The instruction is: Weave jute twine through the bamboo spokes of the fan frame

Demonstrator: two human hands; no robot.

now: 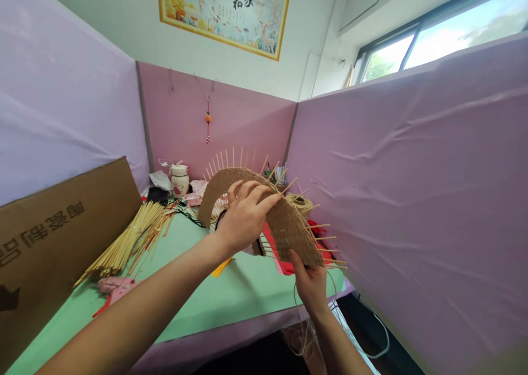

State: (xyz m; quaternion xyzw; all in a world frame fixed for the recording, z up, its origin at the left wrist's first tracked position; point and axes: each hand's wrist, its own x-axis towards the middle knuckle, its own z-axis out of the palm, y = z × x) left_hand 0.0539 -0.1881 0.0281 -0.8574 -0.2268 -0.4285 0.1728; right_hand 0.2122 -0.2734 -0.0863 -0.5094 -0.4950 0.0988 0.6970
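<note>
A curved band woven from brown twine over thin sticks (295, 235) arches above the table, held in both hands. Bare stick ends fan out along its outer edge. My left hand (247, 210) reaches across the inside of the arch, its fingers bent over the band near the top; what its thumb does is hidden. At the lower right end, my right hand (310, 281) grips the band, thumb on the near face and fingers behind. A loose strand of twine (295, 298) hangs beside my right hand, down past the table edge.
On the green table (193, 303) lie a bundle of thin sticks (124, 243) and a pink cloth (117, 288). A cardboard box (61, 243) stands at left. Behind are a white jar (179, 180), a twine roll (300, 203) and red material (284, 266). Pink partitions enclose the table.
</note>
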